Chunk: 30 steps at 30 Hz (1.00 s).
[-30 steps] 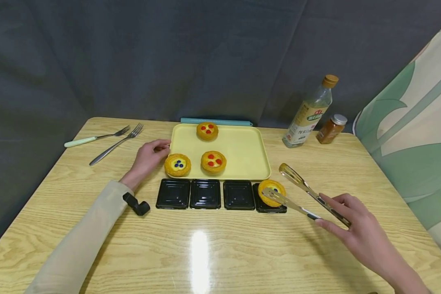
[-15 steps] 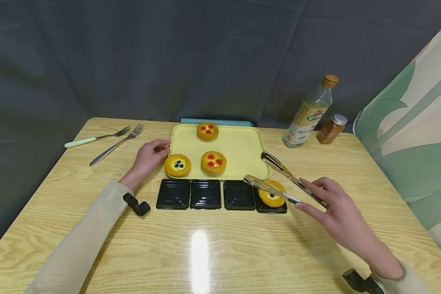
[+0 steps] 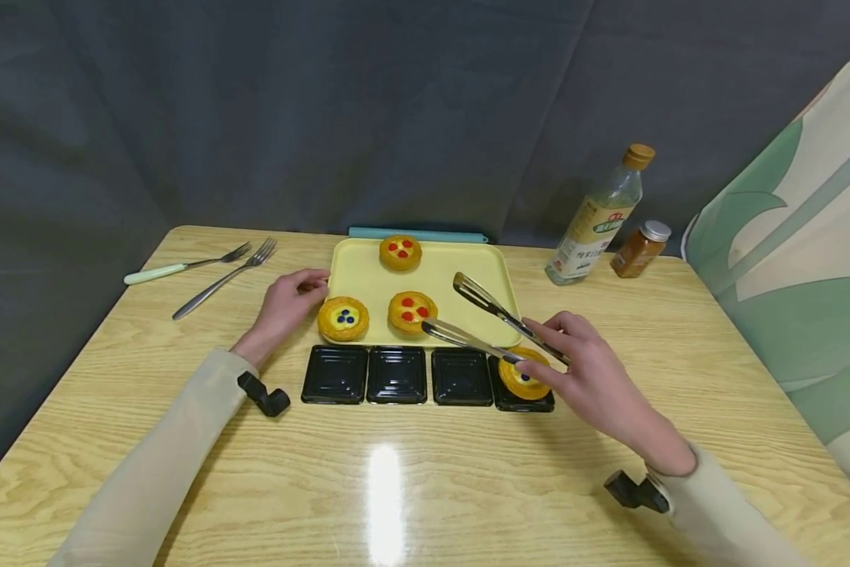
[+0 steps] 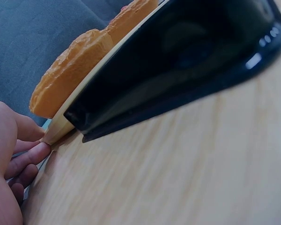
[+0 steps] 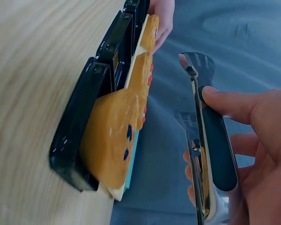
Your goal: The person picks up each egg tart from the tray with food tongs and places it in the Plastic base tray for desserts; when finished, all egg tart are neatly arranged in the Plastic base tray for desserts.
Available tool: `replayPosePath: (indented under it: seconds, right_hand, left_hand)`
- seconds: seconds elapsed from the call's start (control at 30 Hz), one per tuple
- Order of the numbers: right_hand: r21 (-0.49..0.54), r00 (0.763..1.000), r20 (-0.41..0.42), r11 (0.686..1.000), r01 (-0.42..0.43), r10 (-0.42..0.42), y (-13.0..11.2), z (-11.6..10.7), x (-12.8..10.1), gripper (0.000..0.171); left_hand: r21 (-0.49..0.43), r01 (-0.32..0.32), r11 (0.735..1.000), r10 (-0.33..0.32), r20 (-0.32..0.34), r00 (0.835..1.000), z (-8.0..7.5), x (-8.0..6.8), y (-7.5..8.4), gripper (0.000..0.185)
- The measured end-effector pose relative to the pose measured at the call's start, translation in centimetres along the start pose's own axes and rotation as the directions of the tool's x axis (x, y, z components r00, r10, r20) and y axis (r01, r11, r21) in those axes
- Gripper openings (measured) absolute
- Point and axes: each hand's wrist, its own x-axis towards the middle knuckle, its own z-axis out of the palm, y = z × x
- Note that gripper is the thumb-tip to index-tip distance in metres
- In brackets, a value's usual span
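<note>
My left hand [image 3: 286,305] pinches the left edge of the pale yellow tray [image 3: 460,264], thumb on top and fingers below in the left wrist view. My right hand [image 3: 591,378] grips metal tongs [image 3: 506,316] with dark handle pads; the tips stand apart over the tray's right half. The nearer tip overlaps the front red-dotted tart [image 3: 409,311] in the head view. Another red-dotted tart [image 3: 399,253] sits at the tray's back, and a blue-dotted tart [image 3: 343,319] at its front left corner. A second blue-dotted tart [image 3: 520,378] rests in the rightmost black container, partly hidden by the hand.
Three more black containers, left [image 3: 335,374], middle [image 3: 396,374] and right [image 3: 462,376], line the tray's front. Two forks [image 3: 219,279] lie far left. A glass bottle [image 3: 591,224] and a small jar [image 3: 640,248] stand back right. A blue-green bar [image 3: 417,235] lies behind the tray.
My right hand has moved left and away from me with the tongs, from over the tart in the black container to beside the front red-dotted tart. The left hand has stayed put.
</note>
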Motion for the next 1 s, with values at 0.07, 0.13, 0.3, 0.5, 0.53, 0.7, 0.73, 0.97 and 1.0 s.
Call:
replayPosePath:
  seconds: [0.07, 0.13, 0.3, 0.5, 0.53, 0.7, 0.73, 0.97, 1.0]
  right_hand:
    - [0.017, 1.000, 0.024, 1.000, -0.018, 0.018, -0.2, 0.4, 0.6, 0.057]
    - [0.025, 0.998, 0.053, 0.999, -0.040, 0.039, -0.3, 0.7, 1.2, 0.057]
    - [0.021, 0.993, 0.099, 0.998, -0.060, 0.058, -0.4, 1.5, 2.2, 0.056]
    - [-0.014, 0.992, 0.114, 0.998, -0.053, 0.055, -0.6, 2.3, 2.9, 0.057]
    - [-0.022, 0.992, 0.117, 0.998, -0.053, 0.056, -0.7, 2.4, 3.1, 0.057]
    - [-0.052, 0.990, 0.129, 0.997, -0.056, 0.062, -0.7, 2.9, 3.8, 0.058]
    - [-0.056, 0.989, 0.133, 0.997, -0.060, 0.067, -0.7, 3.0, 3.9, 0.058]
    - [-0.070, 0.985, 0.146, 0.994, -0.081, 0.090, -1.1, 3.6, 4.3, 0.059]
    - [-0.075, 0.986, 0.144, 0.994, -0.076, 0.086, -1.2, 3.6, 4.3, 0.059]
  left_hand:
    - [0.000, 0.001, 1.000, -0.001, 0.000, 1.000, 0.0, 0.0, 0.0, 0.038]
    - [0.002, 0.003, 1.000, -0.003, 0.000, 1.000, 0.0, 0.1, 0.0, 0.038]
    - [0.007, 0.003, 1.000, -0.003, 0.001, 1.000, 0.1, 0.1, 0.0, 0.038]
    - [0.003, 0.005, 1.000, -0.005, 0.004, 1.000, 0.0, 0.1, -0.1, 0.038]
    - [0.003, 0.003, 1.000, -0.003, 0.003, 1.000, 0.0, 0.1, -0.1, 0.038]
    - [0.003, -0.001, 1.000, 0.001, -0.001, 1.000, 0.0, 0.1, -0.1, 0.038]
    - [0.003, -0.002, 1.000, 0.002, -0.001, 1.000, 0.0, 0.1, -0.1, 0.038]
    - [0.008, 0.000, 1.000, 0.000, 0.002, 1.000, 0.0, 0.1, 0.0, 0.038]
    - [0.008, 0.001, 1.000, -0.001, 0.001, 1.000, 0.1, 0.1, 0.0, 0.038]
